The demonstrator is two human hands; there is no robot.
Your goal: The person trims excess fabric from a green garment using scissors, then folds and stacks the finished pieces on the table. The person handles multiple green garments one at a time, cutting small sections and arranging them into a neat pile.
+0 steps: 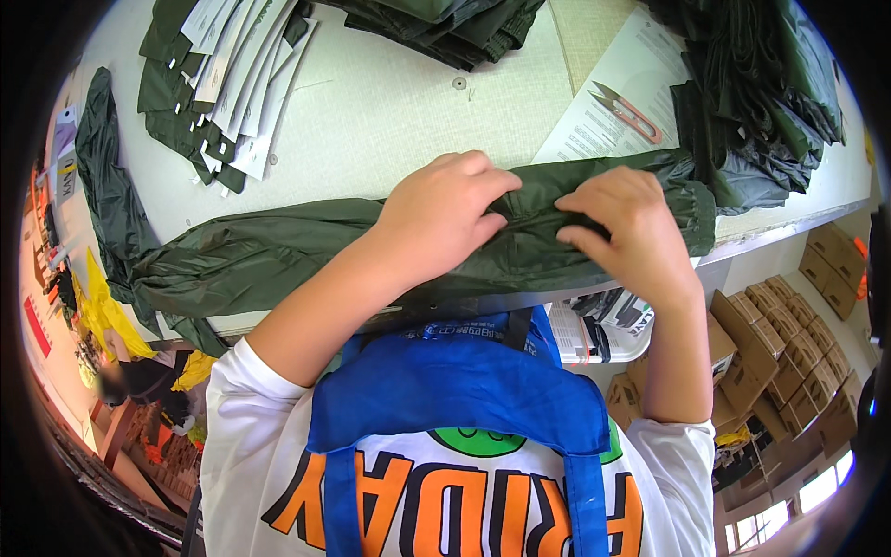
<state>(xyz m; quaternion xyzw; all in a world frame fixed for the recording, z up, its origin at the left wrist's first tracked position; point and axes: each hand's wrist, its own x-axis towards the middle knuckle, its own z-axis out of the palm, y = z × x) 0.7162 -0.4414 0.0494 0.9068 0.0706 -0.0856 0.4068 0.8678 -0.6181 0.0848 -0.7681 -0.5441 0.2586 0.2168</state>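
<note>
A dark green garment [269,249] of thin, shiny fabric lies lengthwise along the near edge of the table, folded into a long strip. Its right end has a gathered, elastic-looking edge. My left hand [445,212] rests on the middle of the strip, fingers curved to the right, with a gap between thumb and forefinger. Facing it, my right hand [629,221] touches the fabric nearer the gathered end, thumb and fingertips apart. Between the two hands, the cloth is creased. At the left, another length of green fabric [107,158] hangs over the table's side.
White paper tags [255,88] fan out over green pieces at the back left. Pink-handled thread snips [631,113] lie on a printed sheet [566,130]. Dark green garments [742,102] are heaped at the right, more [445,28] at the back. Cardboard boxes [798,348] stand below right.
</note>
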